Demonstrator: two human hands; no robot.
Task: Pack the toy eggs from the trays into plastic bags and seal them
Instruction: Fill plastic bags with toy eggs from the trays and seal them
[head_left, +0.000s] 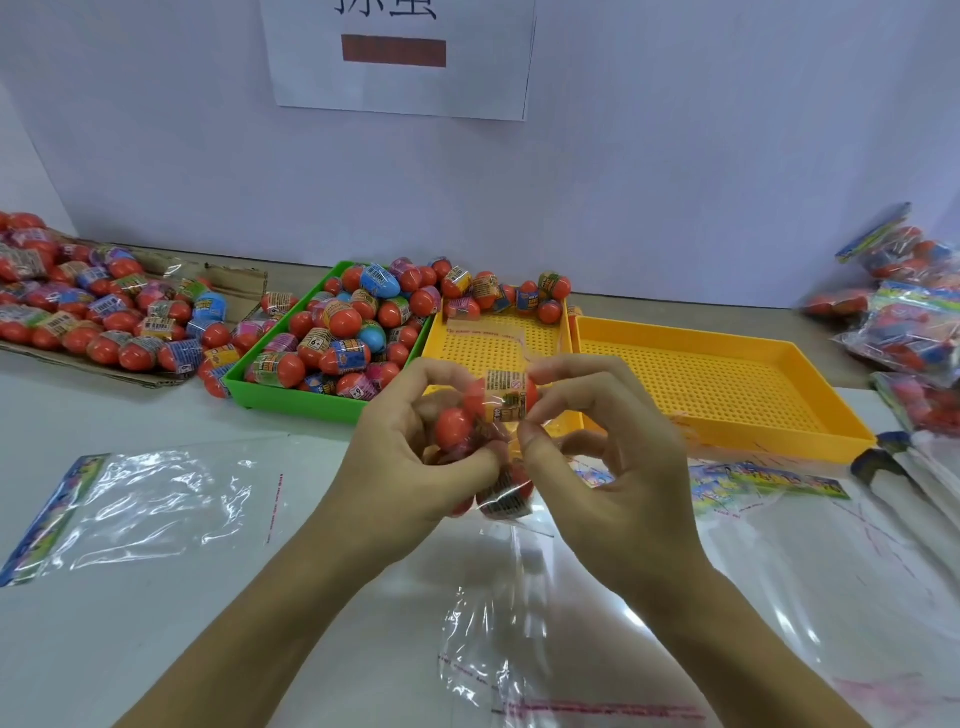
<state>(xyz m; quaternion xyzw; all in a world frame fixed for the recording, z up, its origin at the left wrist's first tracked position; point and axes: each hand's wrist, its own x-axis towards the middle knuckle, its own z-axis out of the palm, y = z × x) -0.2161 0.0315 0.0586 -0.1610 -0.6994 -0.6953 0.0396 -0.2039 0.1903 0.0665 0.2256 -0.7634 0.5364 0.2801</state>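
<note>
The tabletop (156, 597) runs pale and broad under everything, with a white wall (675, 156) behind it carrying a paper sign (400, 57). Beyond the grip, on the far side, sit three trays side by side: a green tray (291, 397) heaped with toy eggs (343, 332), a middle yellow tray (488, 343) with a few eggs along its far edge, and a right yellow tray (727, 395) with a bare perforated floor. Far to the left of the grip a flattened cardboard sheet (228, 283) holds a loose heap of eggs (93, 312); far to the right, filled bags (904, 312) are piled against the wall.

Left of the grip lies an empty plastic bag (156, 504) with a coloured header, flat on the tabletop. Right of it lies a spread of more empty bags (779, 519) — headers toward the trays.

Directly below the grip a clear bag (519, 597) hangs open, its mouth gathered up between the hands, at least one egg already inside just under the fingers.

The left hand (410, 457) curls around an orange egg (454, 426) and the bag's mouth. The right hand (613, 457) pinches a yellow-labelled egg (506, 397) between thumb and fingertips — just above the bag opening, touching the egg in the other hand.
</note>
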